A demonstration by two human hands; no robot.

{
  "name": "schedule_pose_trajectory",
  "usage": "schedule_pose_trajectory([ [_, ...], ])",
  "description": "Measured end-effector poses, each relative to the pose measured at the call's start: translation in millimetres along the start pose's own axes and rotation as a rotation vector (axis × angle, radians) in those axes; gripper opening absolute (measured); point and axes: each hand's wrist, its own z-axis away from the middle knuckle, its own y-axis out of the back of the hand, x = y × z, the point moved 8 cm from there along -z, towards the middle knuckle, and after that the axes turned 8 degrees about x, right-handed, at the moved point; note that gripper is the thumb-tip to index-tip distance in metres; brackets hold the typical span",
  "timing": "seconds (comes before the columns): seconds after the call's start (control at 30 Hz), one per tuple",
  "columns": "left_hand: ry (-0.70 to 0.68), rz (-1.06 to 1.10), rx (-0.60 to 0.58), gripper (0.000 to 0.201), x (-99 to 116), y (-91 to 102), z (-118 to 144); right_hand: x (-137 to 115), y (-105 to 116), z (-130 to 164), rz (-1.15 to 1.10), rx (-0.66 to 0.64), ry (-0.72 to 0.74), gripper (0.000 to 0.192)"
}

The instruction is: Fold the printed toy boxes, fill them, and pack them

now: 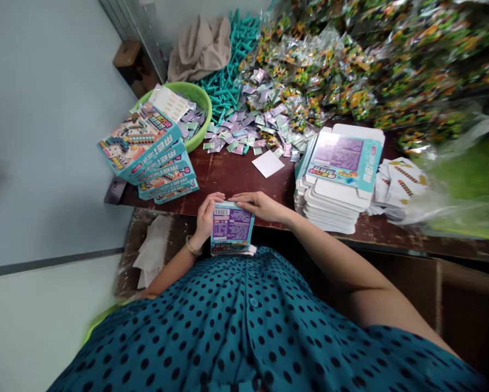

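Observation:
A small turquoise and purple cardboard box is held upright between my hands, close to my body at the table's front edge. My left hand grips its left side, fingers curled over the top. Across the top edge lies my right hand, thumb and fingers closed on the upper right corner. White flaps stick out at the box's lower end. Right of my hands is a stack of flattened boxes. On the left stand several filled boxes, piled and leaning.
A green basin holds small sachets, with more sachets spilled beside it. Teal sticks and bags of colourful pieces heap at the back. A white card lies mid-table; printed cards sit at right.

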Motion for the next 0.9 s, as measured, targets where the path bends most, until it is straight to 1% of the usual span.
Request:
schedule_pose_trajectory([
  [0.07,-0.014,-0.037,-0.047,0.035,-3,0.4,5,3,-4,7,0.01,-0.007,0.018,0.041],
  [0.1,-0.013,-0.048,-0.062,0.034,-5,1.3,7,5,-4,10,0.01,0.023,0.021,0.042],
  [0.17,-0.005,-0.082,-0.073,0.038,-9,4.4,11,11,-3,16,0.0,0.157,0.01,0.042],
  [0.23,0.007,-0.11,-0.059,0.04,-13,8.2,13,16,2,24,-0.012,0.34,-0.004,0.041],
  [0.27,0.009,-0.11,-0.043,0.04,-14,9.9,13,18,2,28,-0.016,0.402,-0.005,0.04],
  [0.3,0.008,-0.102,-0.029,0.042,-14,10.8,14,19,1,31,-0.019,0.425,-0.004,0.038],
  [0.37,0.005,-0.083,-0.032,0.046,-15,8.3,14,23,-2,33,-0.034,0.4,-0.024,0.036],
  [0.43,0.011,-0.084,-0.07,0.051,-16,1.2,15,32,-1,32,-0.083,0.363,-0.113,0.038],
  [0.47,0.014,-0.09,-0.088,0.054,-16,-2.4,15,37,1,31,-0.116,0.367,-0.172,0.041],
  [0.53,0.01,-0.095,-0.101,0.064,-14,-6.7,14,44,7,30,-0.163,0.384,-0.247,0.045],
  [0.57,0.002,-0.091,-0.09,0.071,-13,-6.6,13,42,8,29,-0.163,0.375,-0.242,0.046],
  [0.63,-0.024,-0.082,-0.053,0.079,-11,-2.3,12,31,5,29,-0.128,0.308,-0.165,0.043],
  [0.67,-0.038,-0.091,-0.041,0.075,-10,0.5,11,24,2,29,-0.101,0.248,-0.111,0.042],
  [0.73,-0.062,-0.131,-0.025,0.056,-11,6.6,10,9,-6,32,-0.036,0.13,0.0,0.043],
  [0.8,-0.078,-0.17,-0.011,0.041,-14,12.1,9,-2,-12,36,0.05,0.063,0.093,0.042],
  [0.83,-0.083,-0.178,0.002,0.039,-15,14.4,8,-4,-15,36,0.102,0.056,0.128,0.041],
  [0.9,-0.093,-0.174,0.034,0.038,-17,17.6,7,-1,-20,37,0.193,0.115,0.146,0.038],
])
